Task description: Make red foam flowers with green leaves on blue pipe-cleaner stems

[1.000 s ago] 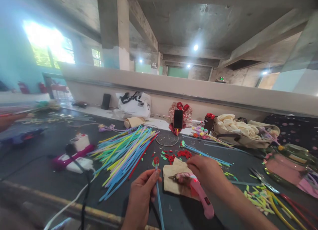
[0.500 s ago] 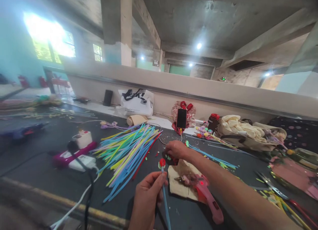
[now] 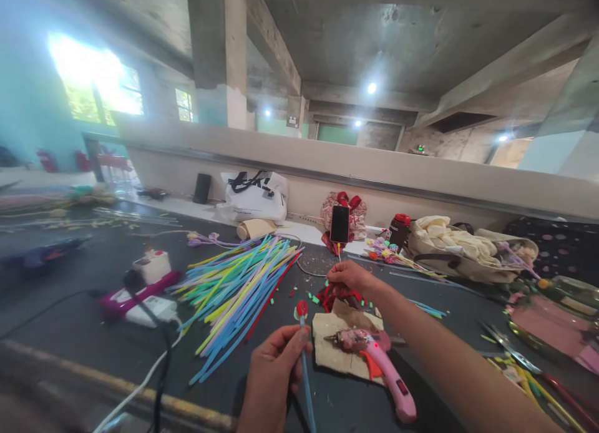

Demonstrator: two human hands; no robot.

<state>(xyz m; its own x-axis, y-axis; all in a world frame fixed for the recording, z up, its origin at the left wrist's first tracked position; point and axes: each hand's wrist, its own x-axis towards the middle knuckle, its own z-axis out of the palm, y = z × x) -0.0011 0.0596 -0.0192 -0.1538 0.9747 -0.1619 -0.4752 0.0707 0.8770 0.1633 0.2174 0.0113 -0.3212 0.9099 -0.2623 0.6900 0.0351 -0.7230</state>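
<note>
Low in the middle, my left hand (image 3: 281,364) pinches a light blue stick (image 3: 307,389) that stands up with a red bud (image 3: 302,308) and a bit of pale green at its top. Farther forward, my right hand (image 3: 349,276) is over a small heap of red pieces (image 3: 344,296); its fingers are pressed together, and what they hold is too small to make out. Between the hands and my right forearm, a pink glue gun (image 3: 384,364) lies on a piece of beige cardboard (image 3: 322,352), its nozzle pointing left.
Colored sticks (image 3: 243,296) spread left of centre, beside a purple and white power strip (image 3: 140,299) with cables. Behind stand a white bag (image 3: 257,199), a phone (image 3: 339,224) and a dark bottle (image 3: 400,230). Scissors (image 3: 515,352) and a glass jar (image 3: 552,321) are at the right.
My right hand has moved slightly right and up, uncovering more of the red pieces. The view has shifted a little, and my left hand still holds the stick.
</note>
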